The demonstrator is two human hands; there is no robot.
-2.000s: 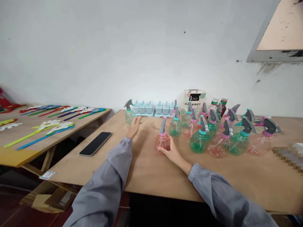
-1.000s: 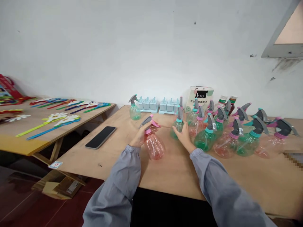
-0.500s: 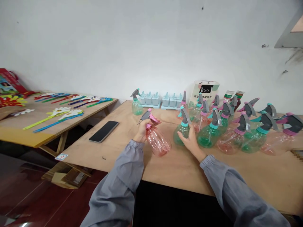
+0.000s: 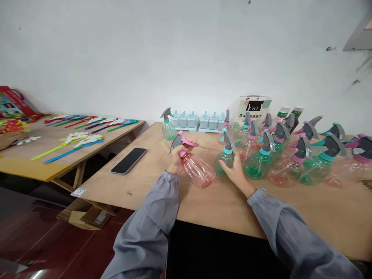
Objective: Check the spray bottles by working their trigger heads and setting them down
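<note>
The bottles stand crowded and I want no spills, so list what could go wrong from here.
1. The left hand holds the pink spray bottle tilted, by the neck only; it might slip or swing into the green bottle beside it.
2. The right hand lies against that green bottle, which stands close to the cluster of spray bottles; a push could topple several.

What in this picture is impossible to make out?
All in the head view, the only one:
The print on the white box is too small to read.
A pixelated patch at the right edge hides what lies there.
The red bag is cut off by the left edge.
The right hand lies on the green spray bottle; whether it grips or merely touches is unclear.
The left hand covers the neck of the pink spray bottle.
</note>
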